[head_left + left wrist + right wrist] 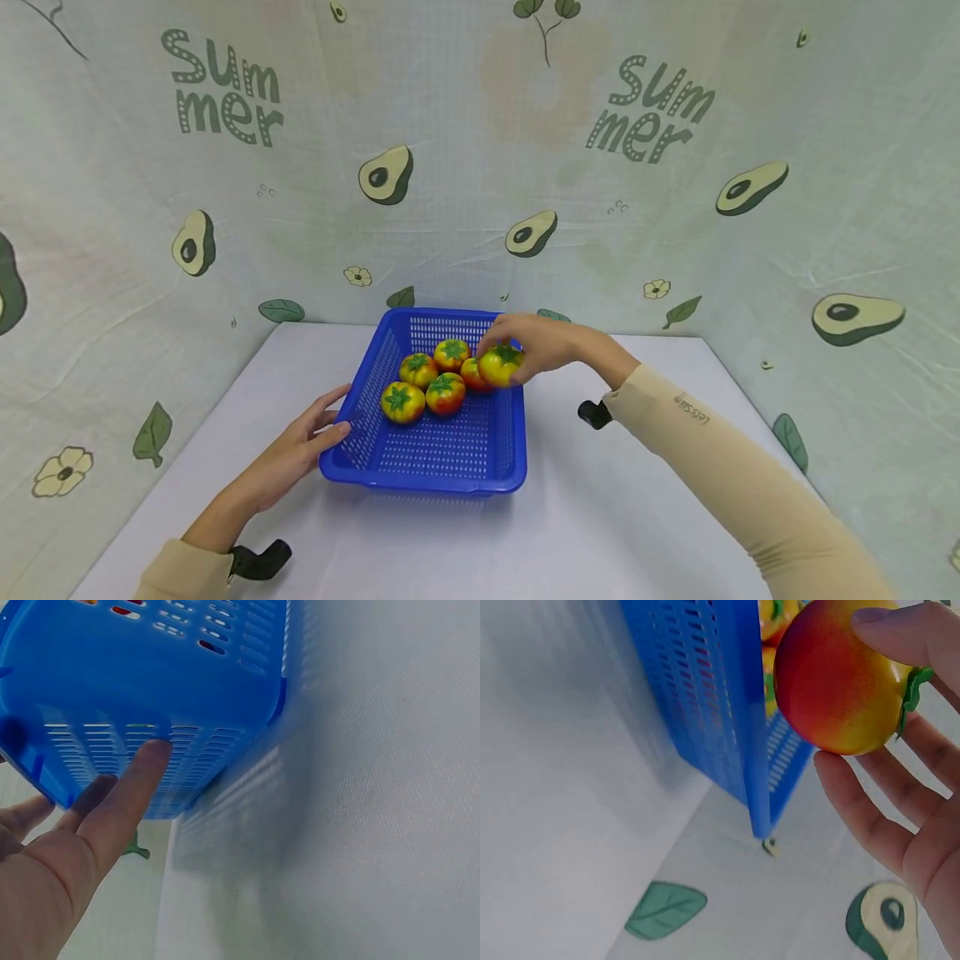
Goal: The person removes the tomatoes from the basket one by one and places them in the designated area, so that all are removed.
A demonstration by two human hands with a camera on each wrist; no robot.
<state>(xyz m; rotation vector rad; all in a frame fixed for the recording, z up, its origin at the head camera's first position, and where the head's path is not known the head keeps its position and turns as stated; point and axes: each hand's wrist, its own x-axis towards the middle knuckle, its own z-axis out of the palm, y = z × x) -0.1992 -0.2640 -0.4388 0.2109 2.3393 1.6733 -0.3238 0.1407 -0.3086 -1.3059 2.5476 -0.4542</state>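
My right hand (536,340) grips a yellow-and-red tomato (500,365) with a green leafy top, raised above the right side of a blue plastic basket (435,481). In the right wrist view the thumb lies over this tomato (840,679) and the fingers support it from the other side. Several similar tomatoes (446,394) lie grouped in the basket's middle and far part. At the basket's left side, my left hand (300,446) holds the rim, thumb over the top and fingers along the perforated outer wall (202,754).
The basket stands on a white table (600,483). Behind and at both sides hangs a pale cloth (465,167) printed with avocados, leaves and lettering. A black wrist device (260,560) is at the left cuff, another (595,414) at the right.
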